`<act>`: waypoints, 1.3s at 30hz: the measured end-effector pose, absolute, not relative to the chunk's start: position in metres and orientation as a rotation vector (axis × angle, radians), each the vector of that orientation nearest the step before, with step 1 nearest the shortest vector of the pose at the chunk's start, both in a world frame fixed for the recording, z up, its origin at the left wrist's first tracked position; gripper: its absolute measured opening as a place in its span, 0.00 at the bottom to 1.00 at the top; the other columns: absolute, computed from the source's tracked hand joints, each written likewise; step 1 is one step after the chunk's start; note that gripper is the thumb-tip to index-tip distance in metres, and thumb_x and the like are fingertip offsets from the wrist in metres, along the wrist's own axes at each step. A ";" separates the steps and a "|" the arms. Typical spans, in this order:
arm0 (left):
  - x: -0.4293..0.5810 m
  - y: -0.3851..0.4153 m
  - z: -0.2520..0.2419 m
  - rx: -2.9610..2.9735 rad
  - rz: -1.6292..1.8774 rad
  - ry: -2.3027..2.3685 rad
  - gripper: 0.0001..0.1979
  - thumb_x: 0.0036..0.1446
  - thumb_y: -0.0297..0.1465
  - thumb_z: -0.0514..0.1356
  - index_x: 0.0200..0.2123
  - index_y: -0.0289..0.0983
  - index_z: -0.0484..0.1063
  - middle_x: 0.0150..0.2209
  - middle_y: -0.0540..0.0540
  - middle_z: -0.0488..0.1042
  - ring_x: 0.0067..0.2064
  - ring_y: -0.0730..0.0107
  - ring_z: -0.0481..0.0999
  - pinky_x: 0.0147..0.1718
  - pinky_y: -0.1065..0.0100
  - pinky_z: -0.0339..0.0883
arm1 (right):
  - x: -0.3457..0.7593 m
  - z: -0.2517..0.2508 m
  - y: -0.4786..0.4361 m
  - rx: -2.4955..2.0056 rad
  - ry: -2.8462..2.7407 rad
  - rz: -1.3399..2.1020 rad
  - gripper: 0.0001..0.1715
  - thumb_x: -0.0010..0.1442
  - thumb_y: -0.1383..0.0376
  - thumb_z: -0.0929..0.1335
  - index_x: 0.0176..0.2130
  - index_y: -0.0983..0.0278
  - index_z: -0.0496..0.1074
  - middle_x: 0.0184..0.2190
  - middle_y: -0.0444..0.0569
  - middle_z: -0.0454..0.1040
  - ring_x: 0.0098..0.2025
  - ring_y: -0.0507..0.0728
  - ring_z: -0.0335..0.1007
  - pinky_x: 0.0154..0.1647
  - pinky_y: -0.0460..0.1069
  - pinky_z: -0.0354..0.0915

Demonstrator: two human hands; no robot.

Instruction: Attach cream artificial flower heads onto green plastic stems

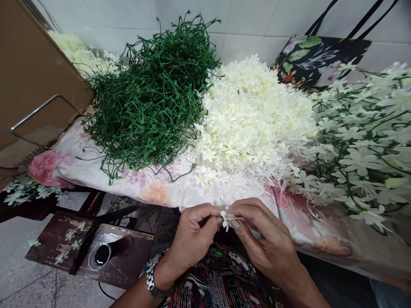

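Note:
A small white artificial flower (225,217) is held between my two hands, just past the near edge of the cloth. Thumb and index finger of my left hand (196,229) pinch it from the left. My right hand (266,235) closes on it from the right, and a thin pale strand shows by those fingertips. Beyond my hands lies a heap of loose white flower heads (253,115). To its left rises a pile of green plastic stems (154,98). At the right are assembled white flower sprays (362,158) with green stems.
A floral cloth (189,192) covers the work surface. A cardboard box (41,64) with a wire handle (45,113) stands at the left. Below it, a dark wooden board (128,252) bears a clear cup (100,256) of dark liquid. A black floral bag (321,60) leans against the tiled wall.

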State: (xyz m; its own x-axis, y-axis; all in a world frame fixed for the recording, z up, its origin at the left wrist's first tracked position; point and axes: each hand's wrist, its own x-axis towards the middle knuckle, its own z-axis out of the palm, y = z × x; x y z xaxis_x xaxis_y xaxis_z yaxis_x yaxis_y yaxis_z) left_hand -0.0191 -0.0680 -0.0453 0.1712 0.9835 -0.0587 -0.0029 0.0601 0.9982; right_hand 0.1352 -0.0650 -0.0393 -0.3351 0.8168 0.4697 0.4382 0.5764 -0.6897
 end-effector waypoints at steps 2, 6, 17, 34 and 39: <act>-0.021 -0.069 -0.046 1.148 1.068 1.099 0.10 0.54 0.30 0.56 0.23 0.34 0.71 0.16 0.55 0.59 0.16 0.80 0.57 0.15 0.76 0.53 | 0.137 -0.031 -0.066 -1.007 -1.983 0.547 0.10 0.59 0.74 0.63 0.42 0.64 0.66 0.35 0.49 0.68 0.37 0.52 0.68 0.36 0.46 0.67; -0.022 -0.071 -0.043 1.238 1.190 1.170 0.08 0.52 0.27 0.57 0.23 0.34 0.72 0.17 0.54 0.62 0.19 0.79 0.60 0.17 0.76 0.55 | 0.137 -0.023 -0.067 -1.000 -2.042 0.530 0.10 0.59 0.69 0.64 0.43 0.65 0.65 0.35 0.50 0.67 0.37 0.53 0.66 0.35 0.48 0.68; -0.020 -0.075 -0.045 1.608 1.319 1.174 0.09 0.54 0.22 0.56 0.25 0.35 0.73 0.18 0.52 0.66 0.20 0.77 0.63 0.19 0.76 0.58 | 0.134 -0.030 -0.069 -0.970 -2.019 0.467 0.09 0.58 0.76 0.64 0.39 0.66 0.67 0.31 0.47 0.66 0.33 0.51 0.63 0.32 0.46 0.64; -0.016 -0.072 -0.051 1.817 1.388 1.255 0.09 0.54 0.19 0.54 0.28 0.34 0.73 0.20 0.51 0.69 0.22 0.76 0.66 0.21 0.76 0.60 | 0.128 -0.040 -0.064 -1.014 -2.035 0.486 0.06 0.60 0.76 0.61 0.36 0.66 0.62 0.30 0.47 0.64 0.33 0.50 0.63 0.32 0.45 0.64; -0.014 -0.072 -0.052 1.815 1.318 1.323 0.10 0.54 0.20 0.53 0.25 0.34 0.71 0.19 0.51 0.65 0.21 0.76 0.64 0.20 0.75 0.59 | 0.125 -0.046 -0.061 -1.007 -2.054 0.484 0.07 0.61 0.76 0.61 0.36 0.65 0.62 0.30 0.47 0.64 0.33 0.50 0.63 0.32 0.45 0.65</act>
State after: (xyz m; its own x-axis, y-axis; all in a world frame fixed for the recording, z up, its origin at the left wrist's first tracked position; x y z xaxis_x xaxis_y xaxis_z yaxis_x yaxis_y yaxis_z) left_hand -0.0141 -0.0724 -0.0517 0.0440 0.9173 0.3959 0.3992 -0.3794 0.8347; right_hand 0.1254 -0.0613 -0.0458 -0.3802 0.7899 0.4812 0.4916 0.6133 -0.6182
